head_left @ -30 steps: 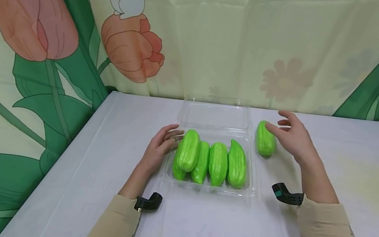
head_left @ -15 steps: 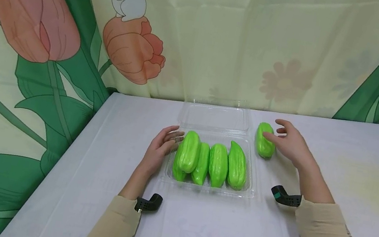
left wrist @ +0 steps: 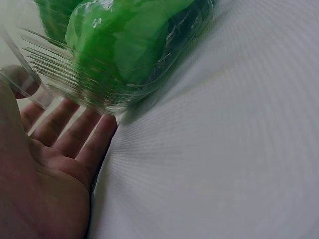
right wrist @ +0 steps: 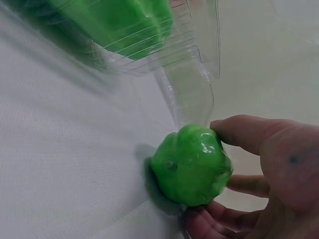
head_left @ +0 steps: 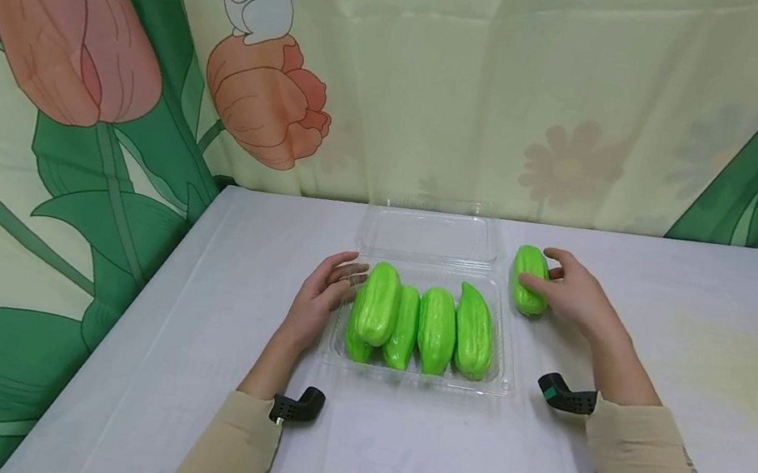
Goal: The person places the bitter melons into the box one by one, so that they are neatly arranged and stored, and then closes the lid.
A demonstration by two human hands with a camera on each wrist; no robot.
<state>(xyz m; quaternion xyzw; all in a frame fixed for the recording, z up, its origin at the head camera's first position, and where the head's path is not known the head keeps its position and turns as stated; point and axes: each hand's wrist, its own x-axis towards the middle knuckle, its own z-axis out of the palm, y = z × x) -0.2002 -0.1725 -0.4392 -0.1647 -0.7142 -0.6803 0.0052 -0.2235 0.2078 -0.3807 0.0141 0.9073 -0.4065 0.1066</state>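
Observation:
A glossy, lengthwise-ridged green gourd (head_left: 529,265) lies on the table, right of a clear plastic clamshell box (head_left: 493,388). My right hand (head_left: 574,295) holds this gourd, thumb on one side and fingers curled about the other; the right wrist view shows the gourd's lobed end (right wrist: 192,167) low on the cloth. Inside the box lie several similar green gourds (head_left: 436,331), one resting across the top at the left. With fingers fairly straight, my left hand (head_left: 318,298) touches the box's left wall; in the left wrist view its fingertips meet the ribbed plastic side (left wrist: 94,94).
The box's lid (head_left: 431,233) is folded back toward the rear edge of the white-covered table (head_left: 386,458). Behind the table hangs a printed curtain (head_left: 439,69) with tulips and a white cartoon animal. Black wrist cameras (head_left: 298,406) are strapped at both cuffs.
My right hand has come down and slightly left onto the lone gourd, and its fingers have closed about it. The left hand stays at the box.

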